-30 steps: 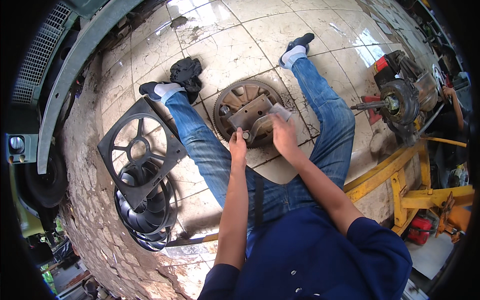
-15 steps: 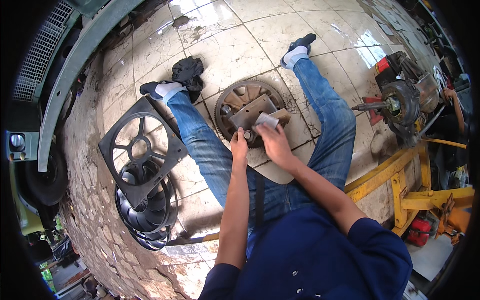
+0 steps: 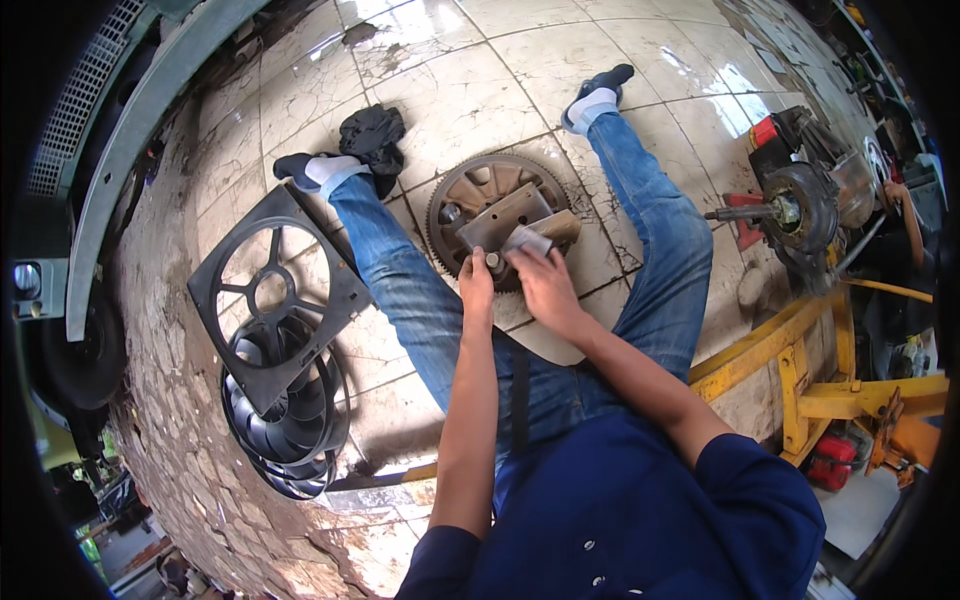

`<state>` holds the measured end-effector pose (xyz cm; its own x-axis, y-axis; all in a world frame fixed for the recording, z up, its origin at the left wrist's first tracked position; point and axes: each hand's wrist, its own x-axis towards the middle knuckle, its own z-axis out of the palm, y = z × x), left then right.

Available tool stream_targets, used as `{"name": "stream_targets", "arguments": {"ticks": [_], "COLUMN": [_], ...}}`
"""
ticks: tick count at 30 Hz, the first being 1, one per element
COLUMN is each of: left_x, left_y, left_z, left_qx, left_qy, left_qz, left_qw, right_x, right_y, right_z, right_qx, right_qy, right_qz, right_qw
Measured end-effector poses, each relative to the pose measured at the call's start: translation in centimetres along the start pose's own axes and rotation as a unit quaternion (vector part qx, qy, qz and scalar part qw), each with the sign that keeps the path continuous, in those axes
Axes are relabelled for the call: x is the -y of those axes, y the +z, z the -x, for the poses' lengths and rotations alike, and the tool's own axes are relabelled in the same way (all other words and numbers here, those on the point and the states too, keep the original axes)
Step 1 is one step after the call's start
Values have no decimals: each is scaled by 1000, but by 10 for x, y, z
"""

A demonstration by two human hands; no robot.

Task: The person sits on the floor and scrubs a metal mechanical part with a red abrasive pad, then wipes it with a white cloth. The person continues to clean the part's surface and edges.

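Note:
Between my spread legs a toothed flywheel (image 3: 447,187) lies flat on the tiles. A rusty metal bracket (image 3: 500,215) with small holes rests tilted on top of it. My left hand (image 3: 477,281) is closed at the bracket's near edge, thumb up, beside a round bolt head (image 3: 493,260). My right hand (image 3: 545,283) presses a small folded grey sheet (image 3: 528,241), perhaps sandpaper, against the bracket's near right side. Its fingers are slightly blurred, and the face under the sheet is hidden.
To my left a black fan shroud (image 3: 205,285) leans over a black fan (image 3: 290,425). A dark cloth (image 3: 372,135) lies by my left foot. On the right stand a greasy shaft assembly (image 3: 800,205) and a yellow metal frame (image 3: 765,345). Another person's arm (image 3: 908,220) shows at the far right.
My right hand has shifted slightly left with the grey sheet, across the bracket. My left hand stays at the bracket's edge. The view has tilted a little.

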<state>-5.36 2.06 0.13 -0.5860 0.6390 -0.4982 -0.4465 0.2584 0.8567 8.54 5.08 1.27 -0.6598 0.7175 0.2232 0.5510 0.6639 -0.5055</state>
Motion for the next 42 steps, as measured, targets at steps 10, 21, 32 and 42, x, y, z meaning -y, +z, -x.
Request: {"name": "stream_targets", "arguments": {"ticks": [10, 21, 32, 42], "left_x": [13, 4, 5, 4], "left_y": [-7, -2, -3, -5], "left_z": [-11, 0, 1, 2], "left_qx": [22, 27, 17, 21], "left_qy": [-25, -28, -16, -18], "left_qz": [-33, -46, -26, -40], "left_qw": [999, 998, 999, 999], "right_x": [-10, -26, 6, 7], "right_y": [-1, -19, -11, -12], "right_z": [5, -21, -9, -11], "right_qx": [22, 11, 5, -36], "right_qy": [-55, -12, 185, 9], "right_qz": [133, 98, -264, -76], "right_qw": [989, 995, 947, 996]}}
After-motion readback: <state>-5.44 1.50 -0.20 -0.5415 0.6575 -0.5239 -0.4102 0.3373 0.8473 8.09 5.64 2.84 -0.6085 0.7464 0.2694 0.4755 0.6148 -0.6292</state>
